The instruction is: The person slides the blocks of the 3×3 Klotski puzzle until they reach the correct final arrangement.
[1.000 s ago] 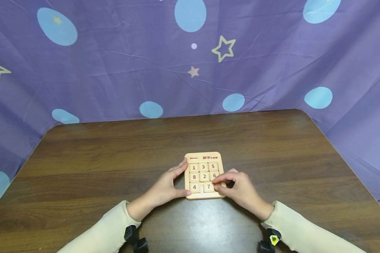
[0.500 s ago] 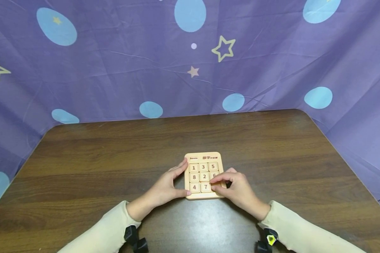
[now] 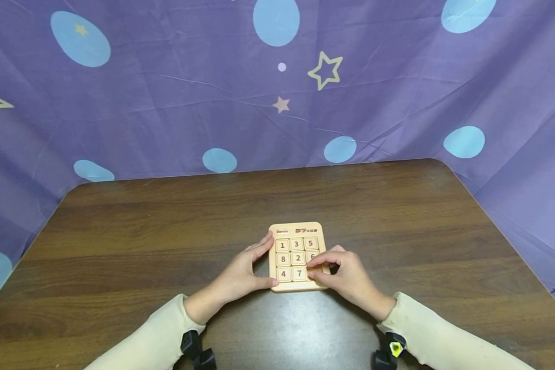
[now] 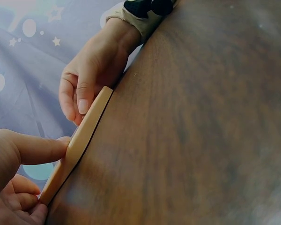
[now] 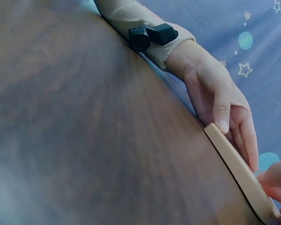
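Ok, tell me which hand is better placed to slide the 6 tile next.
Probably the right hand: its index finger partly covers the 6 tile. The left hand holds the board by its left edge, with the 8 tile and 2 tile in between.

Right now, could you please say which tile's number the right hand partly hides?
The tile directly below tile 5; all others in view show theirs fully.

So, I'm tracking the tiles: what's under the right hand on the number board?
Part of the 6 tile shows under the right hand. The spot right of the 7 tile is mostly covered; contents unclear.
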A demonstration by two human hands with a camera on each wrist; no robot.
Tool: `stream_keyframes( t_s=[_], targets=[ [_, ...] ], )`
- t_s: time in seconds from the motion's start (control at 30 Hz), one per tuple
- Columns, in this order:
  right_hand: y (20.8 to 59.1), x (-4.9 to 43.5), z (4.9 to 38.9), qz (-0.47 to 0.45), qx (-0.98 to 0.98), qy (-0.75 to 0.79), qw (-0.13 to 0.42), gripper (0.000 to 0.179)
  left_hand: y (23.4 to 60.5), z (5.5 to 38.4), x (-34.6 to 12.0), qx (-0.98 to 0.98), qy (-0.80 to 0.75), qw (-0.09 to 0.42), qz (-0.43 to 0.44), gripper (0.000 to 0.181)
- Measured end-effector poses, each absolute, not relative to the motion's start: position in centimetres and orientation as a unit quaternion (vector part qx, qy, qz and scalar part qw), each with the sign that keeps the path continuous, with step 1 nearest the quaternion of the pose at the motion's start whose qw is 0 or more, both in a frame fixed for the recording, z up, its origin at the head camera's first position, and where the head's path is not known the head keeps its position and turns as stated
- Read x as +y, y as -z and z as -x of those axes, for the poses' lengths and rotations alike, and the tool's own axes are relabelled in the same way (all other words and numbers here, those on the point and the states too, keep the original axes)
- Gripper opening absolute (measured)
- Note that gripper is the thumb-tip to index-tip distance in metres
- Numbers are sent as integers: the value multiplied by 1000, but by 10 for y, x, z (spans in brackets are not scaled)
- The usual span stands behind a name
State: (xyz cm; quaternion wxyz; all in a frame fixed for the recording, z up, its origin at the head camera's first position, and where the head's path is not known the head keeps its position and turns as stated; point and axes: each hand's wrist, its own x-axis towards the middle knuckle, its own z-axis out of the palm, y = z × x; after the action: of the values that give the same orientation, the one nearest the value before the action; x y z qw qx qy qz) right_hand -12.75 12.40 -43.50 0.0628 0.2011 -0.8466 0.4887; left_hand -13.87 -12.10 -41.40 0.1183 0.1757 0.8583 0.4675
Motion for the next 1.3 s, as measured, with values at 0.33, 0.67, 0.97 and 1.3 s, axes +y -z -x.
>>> stream_keyframes(
  t_s=[0.33, 0.67, 0.97, 1.3],
  targets=[
    [434, 134, 134, -199, -842, -497, 67, 18, 415, 139, -121, 856, -472, 121, -172, 87],
    [436, 142, 144, -181, -857, -475, 87, 21, 415, 139, -121, 854, -474, 119, -176, 87],
    [437, 141, 146, -185, -859, -470, 84, 21, 414, 139, -122, 852, -478, 121, -176, 87],
    [438, 143, 149, -193, -857, -473, 68, 23, 414, 139, -122, 851, -479, 120, -179, 87]
  ],
)
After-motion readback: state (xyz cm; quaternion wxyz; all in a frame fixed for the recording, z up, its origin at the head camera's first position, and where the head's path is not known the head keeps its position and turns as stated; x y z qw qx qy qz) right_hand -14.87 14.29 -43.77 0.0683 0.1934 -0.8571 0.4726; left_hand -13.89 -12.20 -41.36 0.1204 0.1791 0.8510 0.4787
